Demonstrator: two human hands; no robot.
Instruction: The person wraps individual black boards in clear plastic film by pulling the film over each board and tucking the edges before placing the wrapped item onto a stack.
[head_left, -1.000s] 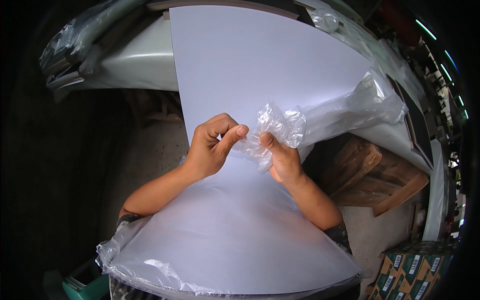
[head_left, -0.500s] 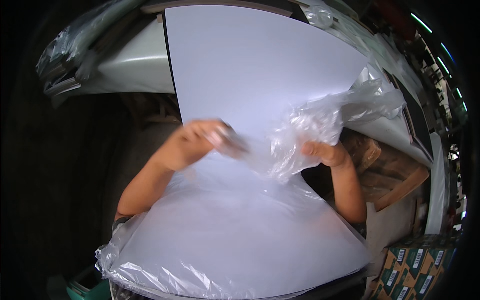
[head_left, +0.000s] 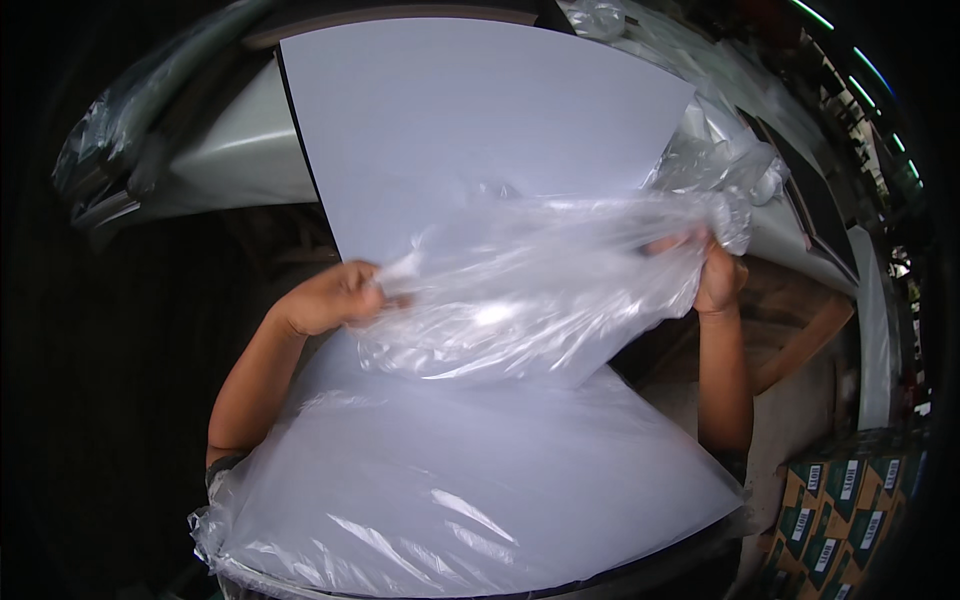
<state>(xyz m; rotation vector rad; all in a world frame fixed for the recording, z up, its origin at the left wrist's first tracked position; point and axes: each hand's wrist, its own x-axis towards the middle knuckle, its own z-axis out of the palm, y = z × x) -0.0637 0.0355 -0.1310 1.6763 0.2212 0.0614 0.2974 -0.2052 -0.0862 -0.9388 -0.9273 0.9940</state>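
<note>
Clear crinkled plastic bag (head_left: 540, 290) was held stretched between both hands above large white sheet stack (head_left: 480, 130). Left hand (head_left: 325, 298) pinched bag's left edge, fingers closed. Right hand (head_left: 715, 275) gripped bunched right edge. Judged: bag pulled wide, not yet over any sheet. Lower stack (head_left: 470, 500) already film-wrapped. Far right below: green-and-brown printed cartons (head_left: 840, 520), stacked.

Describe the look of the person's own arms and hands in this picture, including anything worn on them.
Both forearms are bare, with no gloves, watch or rings that can be made out. The left hand is uncovered, and a dark sleeve edge shows near that arm's elbow. The right hand is also uncovered; its arm runs bare down to the lower edge, where no sleeve can be told. The fingers are blurred.
</note>
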